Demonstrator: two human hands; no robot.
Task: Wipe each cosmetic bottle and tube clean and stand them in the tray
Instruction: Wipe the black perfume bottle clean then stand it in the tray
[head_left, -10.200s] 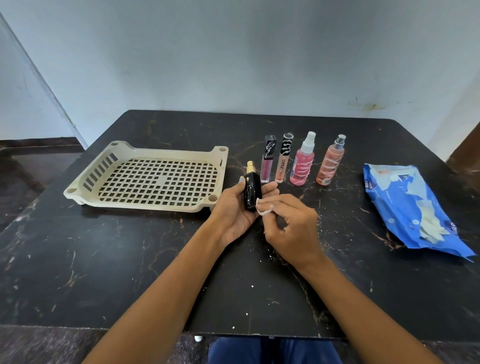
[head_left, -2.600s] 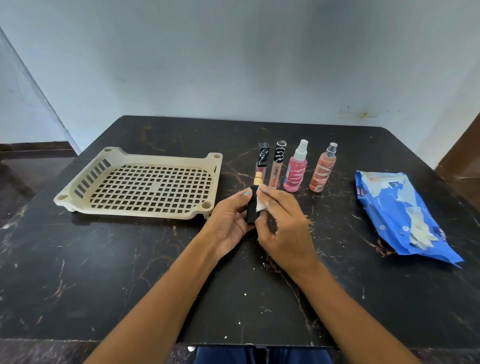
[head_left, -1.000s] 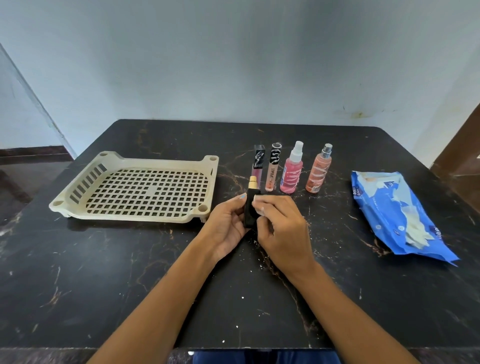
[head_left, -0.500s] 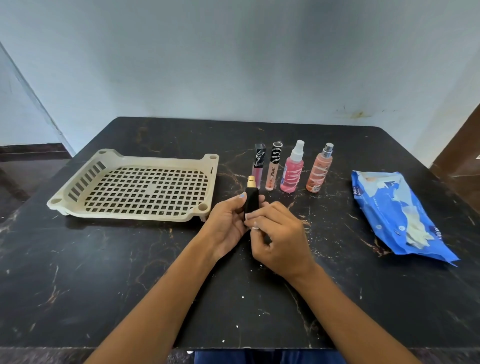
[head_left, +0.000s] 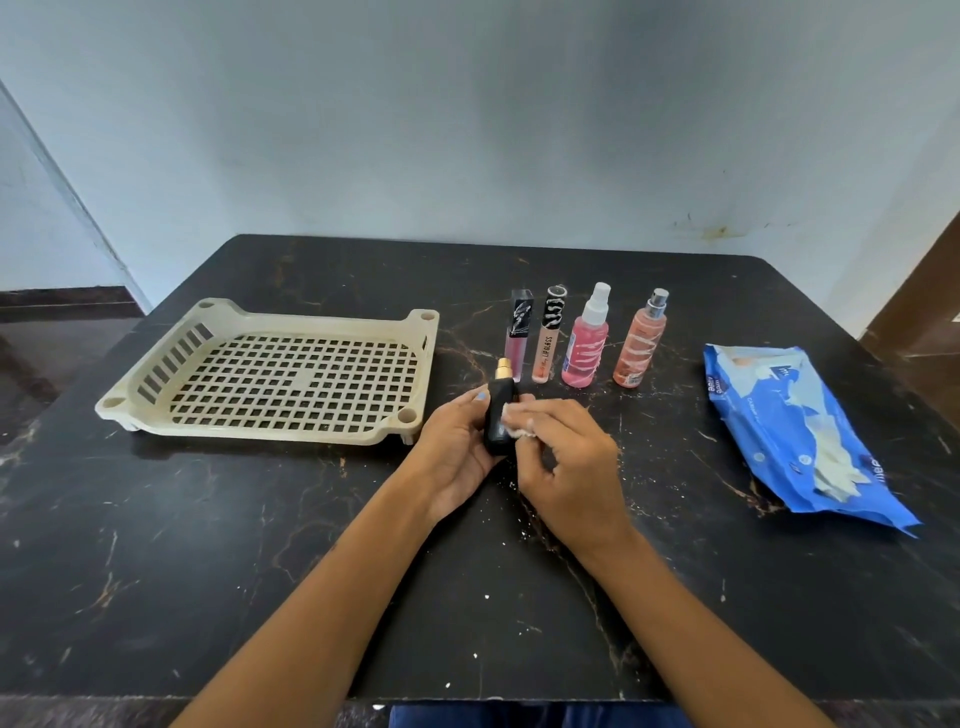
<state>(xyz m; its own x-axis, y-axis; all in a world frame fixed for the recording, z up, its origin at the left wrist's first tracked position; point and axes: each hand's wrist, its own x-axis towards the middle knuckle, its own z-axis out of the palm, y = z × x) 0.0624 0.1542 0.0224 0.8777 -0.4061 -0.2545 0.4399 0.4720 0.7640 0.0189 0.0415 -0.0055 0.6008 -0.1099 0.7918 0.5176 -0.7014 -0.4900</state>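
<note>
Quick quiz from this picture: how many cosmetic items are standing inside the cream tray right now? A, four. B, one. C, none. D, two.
C: the tray holds nothing; two gloss tubes and two spray bottles stand on the table to its right, and the left hand holds the black bottle.

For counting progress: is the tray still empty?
Empty: the tray shows only bare grid, and the left hand holds the black bottle outside it.
</note>
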